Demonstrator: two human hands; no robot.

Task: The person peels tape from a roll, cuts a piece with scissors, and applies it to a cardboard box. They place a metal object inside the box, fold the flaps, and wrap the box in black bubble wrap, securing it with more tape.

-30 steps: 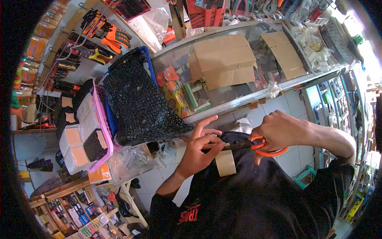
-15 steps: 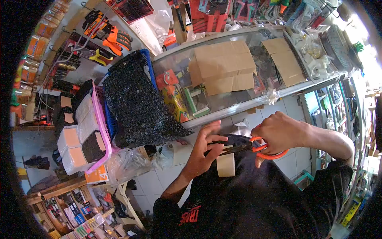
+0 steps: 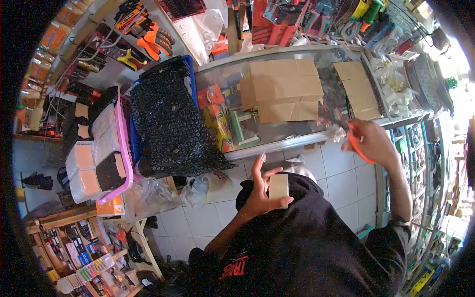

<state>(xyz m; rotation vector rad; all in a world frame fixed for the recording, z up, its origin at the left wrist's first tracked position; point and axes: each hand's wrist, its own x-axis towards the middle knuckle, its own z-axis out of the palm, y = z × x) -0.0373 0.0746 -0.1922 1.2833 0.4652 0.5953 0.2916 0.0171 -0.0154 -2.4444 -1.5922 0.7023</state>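
My left hand [image 3: 261, 195] grips a cream-coloured tape roll [image 3: 279, 191] above my lap, thumb below it and fingers at its upper side. In my right hand [image 3: 374, 142] is a pair of scissors [image 3: 357, 143] with orange handles. It is held at the front edge of the glass counter [image 3: 277, 147], and the blurred blades point up and left over the glass. Flattened cardboard [image 3: 284, 89] lies on the counter beyond my hands. A second cardboard piece [image 3: 357, 89] is close to the scissors.
Black bubble wrap [image 3: 170, 119] covers a blue basket [image 3: 191, 81] on the left. Beside it, a pink basket [image 3: 125, 143] holds several wrapped boxes. Packaged tools hang along the back, including orange-handled pliers [image 3: 153, 43]. Shelves stand at the right.
My right hand has carried the scissors away from the tape roll, right and forward to the counter edge. My left hand has lowered slightly and now grips the roll.
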